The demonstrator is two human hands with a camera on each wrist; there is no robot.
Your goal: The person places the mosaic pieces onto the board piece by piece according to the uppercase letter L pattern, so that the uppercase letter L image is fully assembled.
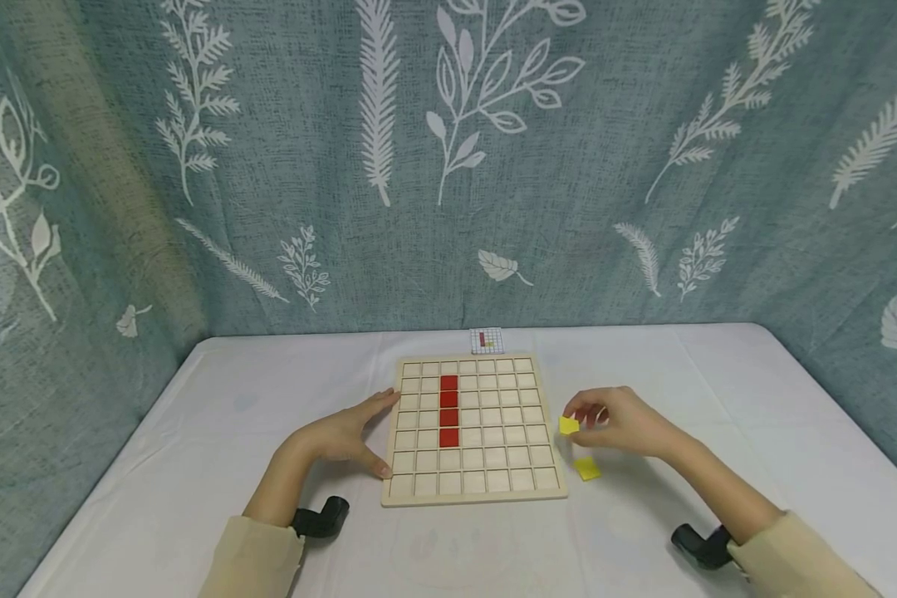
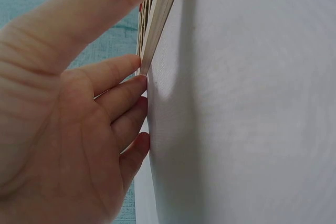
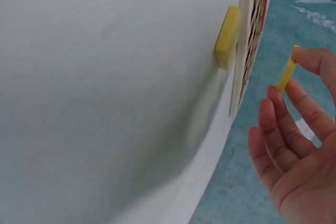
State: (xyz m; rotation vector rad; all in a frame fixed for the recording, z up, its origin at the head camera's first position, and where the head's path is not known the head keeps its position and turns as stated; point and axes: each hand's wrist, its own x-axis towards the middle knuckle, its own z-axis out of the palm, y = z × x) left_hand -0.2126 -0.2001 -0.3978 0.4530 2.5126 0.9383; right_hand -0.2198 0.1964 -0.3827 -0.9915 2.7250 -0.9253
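Note:
A wooden grid board [image 1: 496, 482] lies flat on the table. Several red square tiles [image 1: 448, 399] fill neighbouring cells of one column, left of the board's middle. My left hand [image 1: 336, 435] touches the board's left edge with thumb and fingertips, its fingers fairly straight. Just off the board's right edge, my right hand [image 1: 619, 422] pinches a yellow square tile [image 3: 286, 73] between thumb and fingertips, above the table. A second yellow square tile [image 1: 587, 469] is on the cloth below that hand, close to the board's right edge.
Behind the board's far edge is a small printed card [image 1: 486, 340] showing a grid with red and yellow marks. White cloth [image 1: 306, 374] covers the table. A blue-green curtain [image 1: 419, 266] with white leaf patterns hangs behind it. Each wrist wears a black device [image 1: 321, 519].

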